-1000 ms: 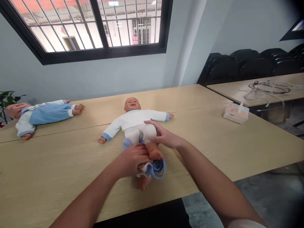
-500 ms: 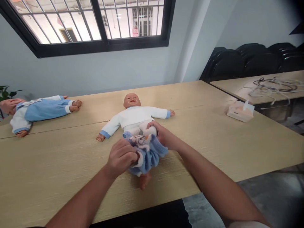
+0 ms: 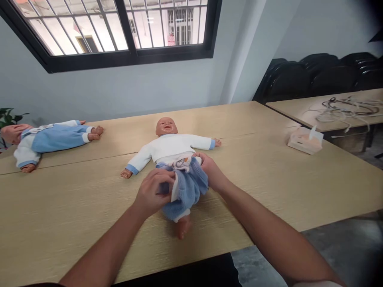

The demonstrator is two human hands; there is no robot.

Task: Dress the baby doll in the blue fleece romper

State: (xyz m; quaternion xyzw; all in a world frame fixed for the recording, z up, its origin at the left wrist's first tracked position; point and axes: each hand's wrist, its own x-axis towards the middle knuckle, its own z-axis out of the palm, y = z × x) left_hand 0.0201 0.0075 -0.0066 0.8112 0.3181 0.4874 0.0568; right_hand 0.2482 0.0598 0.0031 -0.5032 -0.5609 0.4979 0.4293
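A baby doll in a white top lies on its back in the middle of the wooden table, head away from me. Light blue trousers cover its legs up to the waist, and one bare foot sticks out at the near end. My left hand is closed on the left side of the trousers. My right hand pinches the waistband at the doll's right hip.
A second doll in blue and white lies at the table's far left, next to a plant. A tissue pack sits at the right. Cables lie on another table, with black chairs behind it.
Both hands have pulled the bunched blue trousers from the doll's feet up its legs to the waist. The doll's bare thigh is now covered.
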